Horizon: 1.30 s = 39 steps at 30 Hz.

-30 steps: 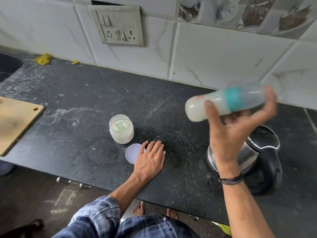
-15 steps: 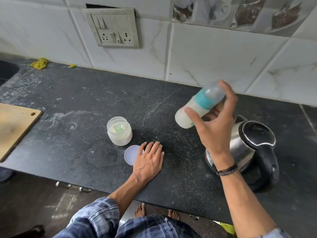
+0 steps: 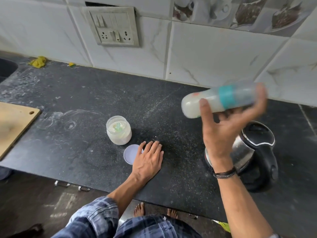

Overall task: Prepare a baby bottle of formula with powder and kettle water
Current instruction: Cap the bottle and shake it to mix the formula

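Observation:
My right hand [image 3: 223,133] grips a baby bottle [image 3: 217,100] with a teal collar and milky white liquid, held sideways in the air above the kettle and blurred by motion. My left hand [image 3: 148,160] rests flat on the black countertop [image 3: 77,152], fingers straight, its thumb side by a round white lid [image 3: 131,154]. An open jar of white powder [image 3: 118,130] with a green scoop inside stands just behind the lid. A steel and black electric kettle [image 3: 253,152] sits on the counter at the right, partly hidden by my right wrist.
A wooden cutting board [image 3: 13,124] lies at the left edge. A sink corner [image 3: 5,69] and a yellow cloth [image 3: 37,61] sit at the far left by the tiled wall. A switch and socket panel [image 3: 113,26] is on the wall. Bare feet show below the counter edge.
The bottle swung from tilted near the middle half a second ago back out to the right and more level, as it was a second ago. My left hand stayed flat.

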Each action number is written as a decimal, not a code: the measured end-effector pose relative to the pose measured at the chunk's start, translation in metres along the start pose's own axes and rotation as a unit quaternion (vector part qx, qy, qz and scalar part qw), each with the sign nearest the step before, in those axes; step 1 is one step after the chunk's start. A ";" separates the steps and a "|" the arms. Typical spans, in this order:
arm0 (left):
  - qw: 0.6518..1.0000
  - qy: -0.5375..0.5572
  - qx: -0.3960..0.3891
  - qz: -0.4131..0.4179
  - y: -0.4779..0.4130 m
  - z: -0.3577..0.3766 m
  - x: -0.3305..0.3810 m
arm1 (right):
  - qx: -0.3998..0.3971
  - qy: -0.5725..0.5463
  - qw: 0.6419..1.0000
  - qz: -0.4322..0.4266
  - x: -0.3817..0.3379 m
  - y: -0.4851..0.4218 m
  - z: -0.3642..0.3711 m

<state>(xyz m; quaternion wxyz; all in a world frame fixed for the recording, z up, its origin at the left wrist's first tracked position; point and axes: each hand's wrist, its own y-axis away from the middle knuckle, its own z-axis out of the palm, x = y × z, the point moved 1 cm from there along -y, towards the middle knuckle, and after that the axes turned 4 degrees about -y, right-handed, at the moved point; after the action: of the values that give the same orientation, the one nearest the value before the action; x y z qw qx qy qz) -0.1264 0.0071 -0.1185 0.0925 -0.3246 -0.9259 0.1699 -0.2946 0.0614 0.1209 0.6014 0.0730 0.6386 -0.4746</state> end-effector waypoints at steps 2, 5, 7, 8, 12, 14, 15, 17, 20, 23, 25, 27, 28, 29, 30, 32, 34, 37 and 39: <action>1.000 0.003 0.007 0.004 0.001 0.000 -0.001 | -0.074 0.058 0.995 0.043 0.006 0.002 0.001; 1.000 0.004 0.015 0.003 0.000 0.002 0.000 | -0.021 0.004 1.000 0.017 -0.007 0.006 -0.001; 1.000 0.003 0.008 -0.004 -0.001 0.000 0.001 | 0.031 -0.046 0.998 -0.011 -0.014 0.003 -0.001; 1.000 0.003 0.006 -0.002 -0.001 0.000 0.001 | 0.035 -0.042 0.998 -0.016 -0.012 0.000 0.000; 1.000 0.008 0.011 0.007 0.000 0.000 0.000 | -0.054 0.040 0.997 0.046 0.003 0.003 0.001; 1.000 0.007 0.015 0.003 0.000 0.002 0.000 | -0.015 -0.007 1.000 0.027 -0.005 0.004 -0.001; 1.000 0.005 0.013 -0.002 -0.001 0.002 0.000 | 0.009 -0.038 0.999 0.015 -0.010 0.003 -0.001; 1.000 0.007 0.013 -0.001 -0.001 0.001 0.000 | 0.018 -0.034 0.999 0.003 -0.008 -0.002 0.000; 1.000 0.012 0.017 0.006 0.001 0.001 -0.001 | -0.071 0.067 0.994 0.053 0.005 -0.001 0.003; 1.000 0.010 0.017 0.003 0.000 0.002 0.000 | -0.028 0.025 0.999 0.033 -0.007 0.002 -0.002; 1.000 0.008 0.011 -0.001 -0.001 0.002 0.000 | 0.012 -0.023 1.000 -0.008 -0.017 -0.003 -0.003; 1.000 0.009 0.008 0.002 0.001 0.002 0.000 | -0.001 0.005 1.000 -0.018 -0.013 -0.008 -0.002; 1.000 0.010 0.008 0.003 0.001 0.001 -0.001 | -0.029 0.026 0.999 0.004 -0.009 -0.008 -0.001; 1.000 0.012 0.009 0.003 0.001 0.001 -0.001 | -0.054 0.046 0.997 0.025 -0.007 -0.007 0.000; 1.000 0.014 0.009 0.005 0.000 0.001 -0.001 | -0.054 0.050 0.997 0.031 -0.007 -0.006 -0.001; 1.000 0.013 0.015 0.002 0.000 0.001 0.001 | -0.003 0.006 1.000 -0.003 -0.016 -0.009 0.000; 1.000 0.009 0.016 -0.001 -0.001 0.001 0.001 | 0.037 -0.030 0.998 -0.050 -0.020 -0.012 0.001; 1.000 0.008 0.018 0.002 0.001 0.000 0.000 | -0.042 0.044 0.998 -0.007 -0.009 -0.018 0.005; 1.000 0.011 0.017 0.004 -0.001 0.000 0.000 | -0.104 0.090 0.990 0.009 -0.008 -0.022 0.005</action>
<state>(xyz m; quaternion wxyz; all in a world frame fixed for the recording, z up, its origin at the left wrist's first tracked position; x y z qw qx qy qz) -0.1266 0.0066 -0.1185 0.1078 -0.3288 -0.9203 0.1822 -0.3037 0.0498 0.1394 0.5497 0.0583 0.7354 -0.3919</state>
